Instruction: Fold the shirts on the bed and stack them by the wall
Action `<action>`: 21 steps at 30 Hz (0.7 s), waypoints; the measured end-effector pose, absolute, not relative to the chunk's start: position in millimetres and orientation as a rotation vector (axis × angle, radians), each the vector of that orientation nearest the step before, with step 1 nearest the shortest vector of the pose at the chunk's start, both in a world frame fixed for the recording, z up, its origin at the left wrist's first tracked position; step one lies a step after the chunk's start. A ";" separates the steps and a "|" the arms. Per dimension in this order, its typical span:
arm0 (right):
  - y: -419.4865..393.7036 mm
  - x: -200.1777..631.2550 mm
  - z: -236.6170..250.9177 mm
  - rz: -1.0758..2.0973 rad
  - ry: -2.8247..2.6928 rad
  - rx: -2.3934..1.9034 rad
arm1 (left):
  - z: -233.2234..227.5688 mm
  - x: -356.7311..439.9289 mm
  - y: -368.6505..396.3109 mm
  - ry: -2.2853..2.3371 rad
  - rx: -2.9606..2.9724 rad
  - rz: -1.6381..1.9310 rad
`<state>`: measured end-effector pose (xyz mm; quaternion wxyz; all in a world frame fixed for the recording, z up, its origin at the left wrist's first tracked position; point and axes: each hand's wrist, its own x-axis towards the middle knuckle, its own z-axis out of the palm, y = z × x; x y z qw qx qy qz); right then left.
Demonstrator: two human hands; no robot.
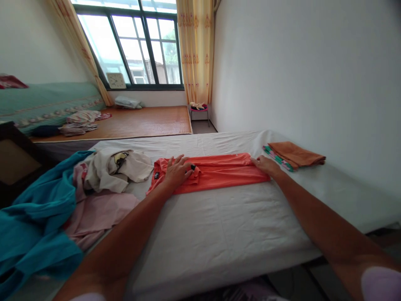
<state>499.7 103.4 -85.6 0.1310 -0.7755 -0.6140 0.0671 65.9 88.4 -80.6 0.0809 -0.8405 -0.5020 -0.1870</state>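
Lying across the middle of the frame on a white bed (pixel 219 234), a folded orange shirt (pixel 219 173) runs lengthwise left to right. The left hand (pixel 177 170) presses its left end, fingers spread flat; the right hand (pixel 266 164) rests flat on its right end.

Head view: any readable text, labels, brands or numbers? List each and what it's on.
No text can be read.
Clock on the windowsill: the dial marks are too small to read.
Orange shirt under the left hand and right hand: a small black tag at its left end, too small to read.
Cream shirt in the clothes pile: a dark print, crumpled and blurred.
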 end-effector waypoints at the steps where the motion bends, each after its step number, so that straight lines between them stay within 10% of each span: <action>1: 101.9 496.4 -84.2 0.197 -1.758 -2.310 | -80.2 65.9 89.1 -1.494 -2.522 -0.573; 11: 119.4 452.9 -49.3 0.835 -1.716 -1.772 | -57.8 -13.0 121.4 -2.077 -2.324 -1.416; 21: 132.4 205.8 -7.5 1.215 -1.599 -1.180 | -48.2 -39.9 105.7 -2.712 -2.636 -2.153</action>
